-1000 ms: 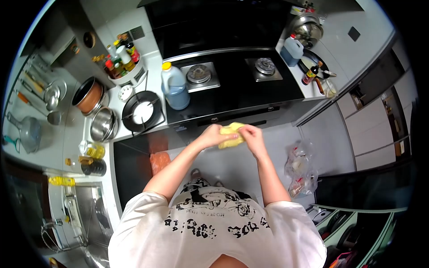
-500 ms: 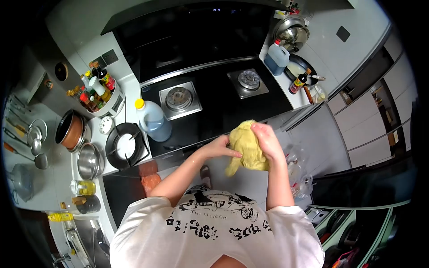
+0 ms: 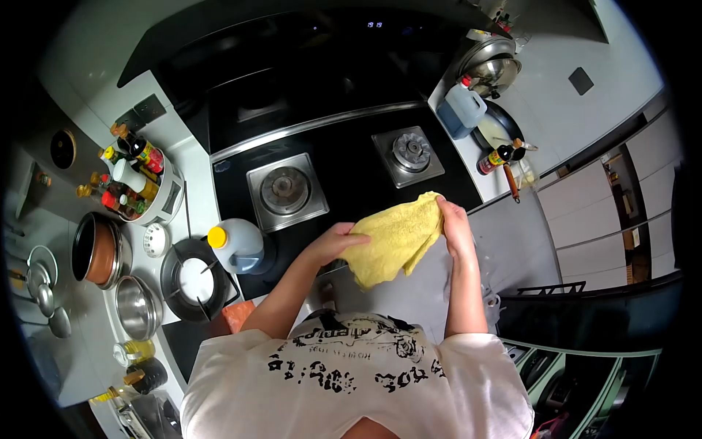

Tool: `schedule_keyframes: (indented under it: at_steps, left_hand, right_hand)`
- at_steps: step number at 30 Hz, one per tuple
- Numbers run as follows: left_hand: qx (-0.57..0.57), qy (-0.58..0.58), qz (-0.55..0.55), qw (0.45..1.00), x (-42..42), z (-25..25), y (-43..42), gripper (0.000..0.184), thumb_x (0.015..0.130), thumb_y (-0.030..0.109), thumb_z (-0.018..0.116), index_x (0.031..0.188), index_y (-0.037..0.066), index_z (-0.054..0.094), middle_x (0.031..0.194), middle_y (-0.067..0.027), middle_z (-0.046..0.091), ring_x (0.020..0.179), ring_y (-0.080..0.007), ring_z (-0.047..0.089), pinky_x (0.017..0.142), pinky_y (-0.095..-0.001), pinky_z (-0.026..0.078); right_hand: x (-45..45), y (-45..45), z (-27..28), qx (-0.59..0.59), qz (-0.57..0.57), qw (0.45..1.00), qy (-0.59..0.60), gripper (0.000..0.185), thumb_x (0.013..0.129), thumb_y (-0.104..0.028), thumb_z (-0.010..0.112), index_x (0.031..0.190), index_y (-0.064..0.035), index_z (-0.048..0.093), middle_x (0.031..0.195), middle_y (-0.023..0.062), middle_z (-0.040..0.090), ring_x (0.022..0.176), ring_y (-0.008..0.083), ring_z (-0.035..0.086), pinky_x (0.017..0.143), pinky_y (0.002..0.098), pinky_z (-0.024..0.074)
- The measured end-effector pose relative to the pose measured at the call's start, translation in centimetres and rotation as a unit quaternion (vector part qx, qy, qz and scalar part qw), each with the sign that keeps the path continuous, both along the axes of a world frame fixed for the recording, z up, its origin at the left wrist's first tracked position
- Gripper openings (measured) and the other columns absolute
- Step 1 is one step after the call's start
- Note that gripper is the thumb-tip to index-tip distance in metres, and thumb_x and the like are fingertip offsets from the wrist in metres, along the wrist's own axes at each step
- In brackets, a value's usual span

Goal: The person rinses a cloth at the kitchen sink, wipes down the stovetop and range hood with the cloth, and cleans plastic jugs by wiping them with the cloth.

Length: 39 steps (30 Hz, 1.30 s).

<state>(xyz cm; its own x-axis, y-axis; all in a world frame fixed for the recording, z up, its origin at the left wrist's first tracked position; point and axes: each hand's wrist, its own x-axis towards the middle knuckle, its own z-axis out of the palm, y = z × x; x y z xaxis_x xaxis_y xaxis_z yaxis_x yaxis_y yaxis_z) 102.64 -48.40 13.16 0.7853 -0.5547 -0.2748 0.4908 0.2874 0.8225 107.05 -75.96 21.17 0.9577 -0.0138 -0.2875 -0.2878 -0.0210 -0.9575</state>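
Observation:
A yellow cloth (image 3: 395, 235) is spread between my two hands, in front of the black stovetop (image 3: 344, 175). My left hand (image 3: 335, 244) pinches its left edge, and my right hand (image 3: 455, 223) grips its upper right corner, from which a fold hangs down. Left of the cloth, a large bottle of bluish liquid with a yellow cap (image 3: 238, 246) stands at the stove's left edge. Two burners, a left one (image 3: 285, 190) and a right one (image 3: 411, 151), sit on square metal plates beyond my hands.
On the left counter are a round rack of condiment bottles (image 3: 162, 201), a black pan with a burner grate (image 3: 174, 282), steel bowls (image 3: 135, 306) and a copper-coloured pot (image 3: 95, 252). At the right stand a blue jug (image 3: 462, 110), a sauce bottle (image 3: 495, 159) and a frying pan (image 3: 488, 132).
The yellow cloth, bunched up earlier, has been opened out between my hands. My view has shifted closer to the stove, and my hands are now nearer its front edge.

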Motion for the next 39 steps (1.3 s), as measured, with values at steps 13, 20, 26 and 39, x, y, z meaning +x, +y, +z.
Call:
schedule_keyframes:
  at_steps: [13, 20, 26, 39]
  left_hand:
    - [0.161, -0.381, 0.426, 0.805, 13.8, 0.0, 0.8, 0.024, 0.092, 0.009, 0.06, 0.113, 0.0, 0.065, 0.115, -0.0115, 0.066, 0.107, -0.0204, 0.061, 0.093, -0.0291, 0.045]
    - [0.41, -0.24, 0.347, 0.809, 8.8, -7.2, 2.4, 0.027, 0.086, 0.013, 0.067, 0.111, 0.004, 0.066, 0.113, -0.0134, 0.066, 0.104, -0.0234, 0.063, 0.09, -0.0302, 0.047]
    - [0.321, -0.047, 0.432, 0.841, 4.8, -6.8, -0.7, 0.016, 0.092, 0.005, 0.06, 0.104, -0.001, 0.068, 0.095, -0.0051, 0.07, 0.089, -0.0092, 0.061, 0.081, -0.0233, 0.046]
    - [0.256, 0.067, 0.563, 0.783, -3.0, -8.0, -4.6, 0.014, 0.097, 0.007, 0.054, 0.095, -0.002, 0.065, 0.093, -0.0043, 0.068, 0.089, -0.0111, 0.06, 0.085, -0.0247, 0.047]
  right_hand:
    - [14.5, 2.3, 0.4, -0.07, 0.115, 0.913, -0.386, 0.015, 0.094, -0.009, 0.058, 0.094, 0.0046, 0.066, 0.092, 0.0054, 0.065, 0.086, 0.0109, 0.057, 0.081, 0.0246, 0.044]
    - [20.6, 3.4, -11.9, -0.268, 0.314, 0.902, -0.126, 0.025, 0.081, -0.004, 0.062, 0.105, -0.0031, 0.067, 0.11, 0.0182, 0.066, 0.097, 0.0306, 0.063, 0.084, 0.0368, 0.0496]
    - [25.5, 14.7, -20.3, -0.495, 0.251, 0.761, -0.336, 0.069, 0.089, -0.046, 0.054, 0.146, -0.0112, 0.036, 0.152, 0.0273, 0.024, 0.14, 0.0459, 0.02, 0.113, 0.0538, 0.0177]
    - [29.6, 24.1, -22.7, -0.557, 0.375, 0.64, -0.374, 0.077, 0.094, -0.064, 0.03, 0.154, -0.0176, 0.018, 0.158, 0.0237, 0.01, 0.145, 0.0459, 0.001, 0.112, 0.0636, -0.0039]
